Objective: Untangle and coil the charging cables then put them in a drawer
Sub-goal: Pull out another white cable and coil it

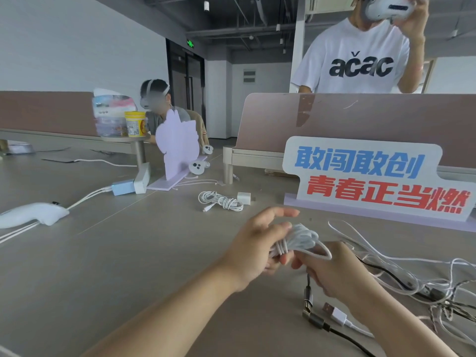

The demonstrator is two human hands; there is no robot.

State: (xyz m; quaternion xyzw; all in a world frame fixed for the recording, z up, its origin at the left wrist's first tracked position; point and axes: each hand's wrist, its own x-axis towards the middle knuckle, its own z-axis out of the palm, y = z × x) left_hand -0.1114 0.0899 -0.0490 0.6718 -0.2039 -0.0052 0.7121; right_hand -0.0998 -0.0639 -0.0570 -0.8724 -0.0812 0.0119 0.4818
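Observation:
My left hand [260, 243] holds a bundle of coiled white cable [300, 239] just above the table, fingers curled round its lower end and the forefinger stretched out. My right hand [332, 269] pinches a loop of the same white cable on the bundle's right side. A tangle of white, black and braided cables [417, 282] lies on the table to the right, with a white USB plug [334, 314] and dark metal plugs [313, 315] below my right hand. One coiled white cable [221, 200] lies further back beside a small white charger [244, 198]. No drawer is in view.
A sign board with blue and red characters [373, 181] stands right behind my hands. A white controller [33, 213], a blue charger [123, 188], a lilac cut-out board [177, 148] and a desk divider [360, 119] are further off. Two other people are behind the desks.

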